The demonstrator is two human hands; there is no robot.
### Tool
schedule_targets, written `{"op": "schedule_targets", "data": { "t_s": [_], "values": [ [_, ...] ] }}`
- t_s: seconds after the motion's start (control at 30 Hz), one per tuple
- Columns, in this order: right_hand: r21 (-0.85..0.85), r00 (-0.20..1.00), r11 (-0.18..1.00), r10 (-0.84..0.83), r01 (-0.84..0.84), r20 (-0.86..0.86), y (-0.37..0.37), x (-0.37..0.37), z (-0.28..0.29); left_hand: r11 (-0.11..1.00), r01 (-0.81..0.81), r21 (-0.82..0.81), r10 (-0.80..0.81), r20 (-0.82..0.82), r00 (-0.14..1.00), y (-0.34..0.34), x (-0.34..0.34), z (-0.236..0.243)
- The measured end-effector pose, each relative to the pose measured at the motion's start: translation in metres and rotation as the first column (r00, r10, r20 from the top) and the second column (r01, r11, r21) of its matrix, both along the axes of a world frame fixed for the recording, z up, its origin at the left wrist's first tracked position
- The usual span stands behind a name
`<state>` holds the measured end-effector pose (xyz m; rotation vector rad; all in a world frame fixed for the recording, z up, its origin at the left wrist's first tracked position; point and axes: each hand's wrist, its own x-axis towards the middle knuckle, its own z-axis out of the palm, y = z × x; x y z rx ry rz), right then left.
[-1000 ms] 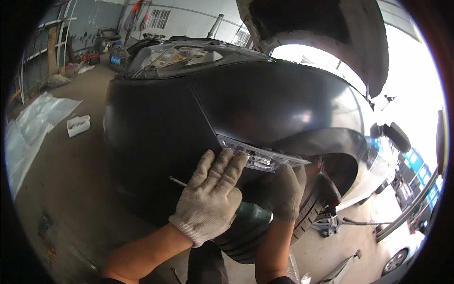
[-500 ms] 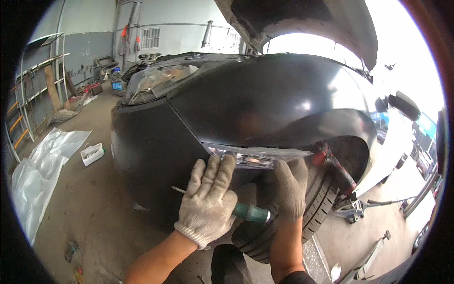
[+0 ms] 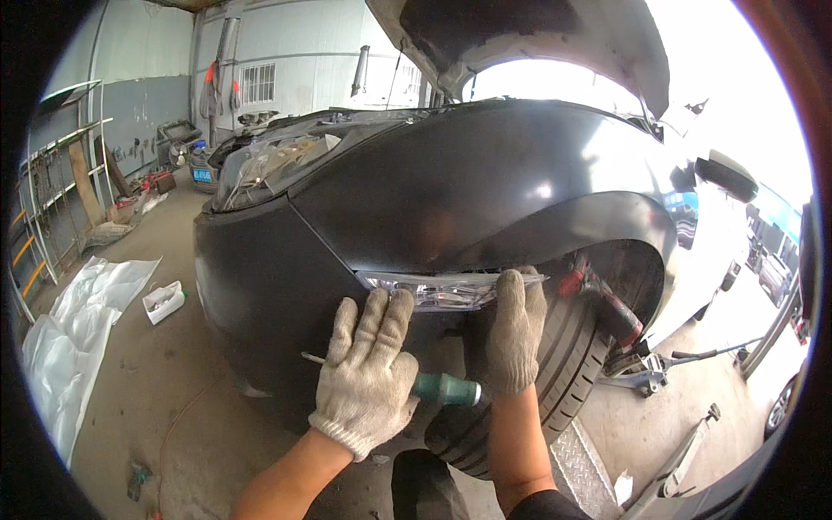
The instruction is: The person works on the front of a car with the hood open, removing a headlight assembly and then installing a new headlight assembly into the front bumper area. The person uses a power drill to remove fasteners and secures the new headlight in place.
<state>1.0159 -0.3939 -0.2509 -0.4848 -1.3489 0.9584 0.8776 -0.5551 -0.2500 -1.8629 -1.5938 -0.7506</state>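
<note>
Reaching up from the lower edge of the frame, the left hand [image 3: 364,379], in a pale knitted glove, shows its back just left of centre, the fingers stretched out and slightly spread, their tips at the lower left edge of a long clear lamp [image 3: 446,295]. A screwdriver [image 3: 446,390] is held crosswise beneath its palm, the green handle coming out to the right and the thin shaft to the left; the grip itself is mostly hidden. The right hand [image 3: 516,331], gloved the same way, stands upright at the lamp's right end with its fingers close together; whether it pinches the lamp or only presses on it, I cannot tell. The lamp sits near the centre of the frame, along the lower edge of the dark fender [image 3: 468,199], with the dark bumper [image 3: 256,269] to its left. Right of the right hand come the tire [image 3: 568,364] and, at the wheel arch, a red and black power tool [image 3: 617,316]. Farther out at the lower right are a floor jack [image 3: 646,379] and a patterned metal plate [image 3: 582,468]. A raised hood [image 3: 537,39] spans the top, and a side mirror [image 3: 726,178] shows at the upper right. Toward the left edge, a crumpled plastic sheet [image 3: 82,312] and a small white box [image 3: 165,302] lie on the floor [image 3: 130,390].
</note>
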Motion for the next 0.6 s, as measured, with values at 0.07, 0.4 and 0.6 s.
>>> {"op": "schedule_targets", "data": {
  "t_s": [0.07, 0.4, 0.6],
  "values": [
    [-0.055, 0.995, 0.996, 0.061, -0.066, -0.077, -0.002, -0.005, 0.001, 1.000, -0.012, -0.005, 0.012, -0.013, 1.000, 0.000, 0.001, 0.002],
    [-0.077, 0.981, 0.978, 0.193, -0.193, -0.002, 0.028, -0.012, -0.018, 0.999, -0.028, -0.021, 0.028, -0.010, 1.000, 0.000, 0.007, 0.009],
    [-0.013, 0.996, 1.000, -0.027, 0.028, 0.088, 0.012, -0.017, -0.008, 0.998, -0.051, -0.041, 0.050, -0.029, 0.998, 0.001, 0.003, 0.007]
  ]
}}
